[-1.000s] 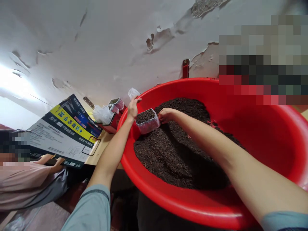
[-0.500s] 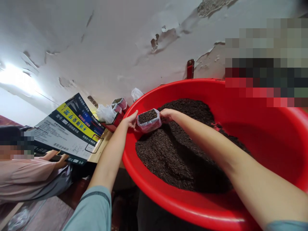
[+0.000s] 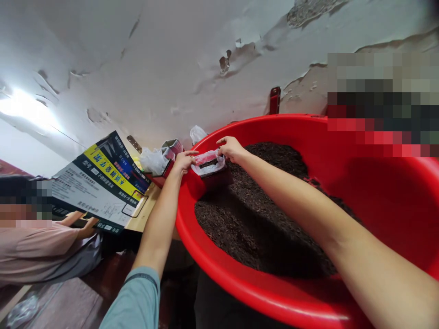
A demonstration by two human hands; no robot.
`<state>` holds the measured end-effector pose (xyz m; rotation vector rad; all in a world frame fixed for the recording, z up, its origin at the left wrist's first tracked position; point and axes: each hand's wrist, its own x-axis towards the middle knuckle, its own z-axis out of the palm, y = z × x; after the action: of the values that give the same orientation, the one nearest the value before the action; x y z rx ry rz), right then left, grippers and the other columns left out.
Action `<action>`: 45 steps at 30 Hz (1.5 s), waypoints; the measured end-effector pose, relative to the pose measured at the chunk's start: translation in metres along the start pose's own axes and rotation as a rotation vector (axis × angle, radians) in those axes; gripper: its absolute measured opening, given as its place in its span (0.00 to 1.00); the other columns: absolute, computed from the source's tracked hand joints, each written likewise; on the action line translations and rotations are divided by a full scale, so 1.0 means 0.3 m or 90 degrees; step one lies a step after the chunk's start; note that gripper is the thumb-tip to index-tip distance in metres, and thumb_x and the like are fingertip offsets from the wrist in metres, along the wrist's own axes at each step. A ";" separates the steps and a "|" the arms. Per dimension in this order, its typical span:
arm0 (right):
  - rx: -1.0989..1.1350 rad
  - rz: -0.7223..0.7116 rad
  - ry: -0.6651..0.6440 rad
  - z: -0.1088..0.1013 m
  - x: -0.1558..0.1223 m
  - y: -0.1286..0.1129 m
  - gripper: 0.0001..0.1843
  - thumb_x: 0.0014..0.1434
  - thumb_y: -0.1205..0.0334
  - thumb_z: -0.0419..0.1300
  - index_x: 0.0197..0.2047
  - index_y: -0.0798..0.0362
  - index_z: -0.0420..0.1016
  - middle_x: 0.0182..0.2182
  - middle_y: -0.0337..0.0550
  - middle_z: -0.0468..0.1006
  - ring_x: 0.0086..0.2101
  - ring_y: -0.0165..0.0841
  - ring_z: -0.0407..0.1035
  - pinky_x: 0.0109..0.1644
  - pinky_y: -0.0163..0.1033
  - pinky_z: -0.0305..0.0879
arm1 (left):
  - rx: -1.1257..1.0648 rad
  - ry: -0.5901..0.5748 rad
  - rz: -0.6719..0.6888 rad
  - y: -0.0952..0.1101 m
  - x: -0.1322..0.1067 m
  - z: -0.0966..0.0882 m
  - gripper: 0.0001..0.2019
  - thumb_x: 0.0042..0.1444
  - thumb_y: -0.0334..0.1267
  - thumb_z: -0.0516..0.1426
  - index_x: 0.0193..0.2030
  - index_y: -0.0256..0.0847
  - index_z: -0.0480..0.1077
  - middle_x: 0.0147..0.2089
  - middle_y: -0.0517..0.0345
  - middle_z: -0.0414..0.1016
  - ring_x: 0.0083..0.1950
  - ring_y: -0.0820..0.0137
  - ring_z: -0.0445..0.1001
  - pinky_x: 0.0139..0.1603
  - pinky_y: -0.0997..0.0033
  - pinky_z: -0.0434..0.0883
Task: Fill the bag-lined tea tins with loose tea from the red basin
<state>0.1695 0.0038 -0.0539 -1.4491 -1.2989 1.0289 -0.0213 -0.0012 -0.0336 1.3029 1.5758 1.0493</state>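
A clear plastic bag lines a small dark box inside the left part of a big red tub. The bag's mouth is spread, and a little dark loose material shows within it. At its left edge, my left hand grips the plastic with bent fingers. My right hand pinches the bag's right edge between thumb and fingers. Below and beside the box lies a heap of dark, dry, tea-like leaves, partly shaded by my right arm.
Left of the tub, a printed carton leans beside red boxes with plastic bags. A person in a pink top is at the far left. Behind the tub runs a peeling wall. A dark red upright piece stands at the tub's back rim.
My hands have moved from the sides of the filled, bag-lined box up to the bag's edges. The plastic now stands up around the opening, hiding most of the contents.
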 end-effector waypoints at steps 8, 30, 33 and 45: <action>-0.101 -0.152 0.065 -0.046 -0.044 -0.088 0.21 0.46 0.79 0.63 0.44 0.57 0.80 0.40 0.44 0.81 0.40 0.33 0.74 0.49 0.36 0.70 | 0.222 0.117 0.246 0.072 0.005 -0.051 0.24 0.35 0.17 0.52 0.38 0.34 0.82 0.27 0.62 0.74 0.31 0.74 0.71 0.33 0.78 0.68; -0.322 -0.166 0.106 -0.151 -0.104 -0.144 0.15 0.55 0.75 0.61 0.44 0.62 0.84 0.41 0.60 0.84 0.47 0.46 0.79 0.53 0.42 0.73 | 0.382 0.077 0.059 0.174 -0.084 -0.134 0.14 0.47 0.22 0.59 0.39 0.34 0.82 0.22 0.61 0.69 0.22 0.77 0.62 0.25 0.77 0.61; -0.342 -0.181 0.094 -0.165 -0.101 -0.148 0.19 0.53 0.76 0.63 0.48 0.60 0.83 0.41 0.57 0.84 0.46 0.43 0.79 0.54 0.42 0.73 | 0.375 0.116 0.075 0.218 -0.091 -0.144 0.16 0.46 0.20 0.59 0.41 0.35 0.81 0.22 0.61 0.70 0.22 0.77 0.62 0.24 0.78 0.58; -0.310 -0.161 0.057 -0.162 -0.096 -0.145 0.11 0.52 0.78 0.62 0.38 0.66 0.84 0.27 0.57 0.81 0.39 0.43 0.80 0.48 0.41 0.75 | 0.441 -0.091 -0.054 0.186 -0.134 -0.131 0.07 0.44 0.31 0.70 0.27 0.38 0.75 0.19 0.62 0.68 0.20 0.75 0.65 0.23 0.76 0.62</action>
<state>0.2030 -0.0277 0.0003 -1.6064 -1.6922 0.4918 -0.0361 -0.0383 0.0349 1.6895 1.9430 0.3375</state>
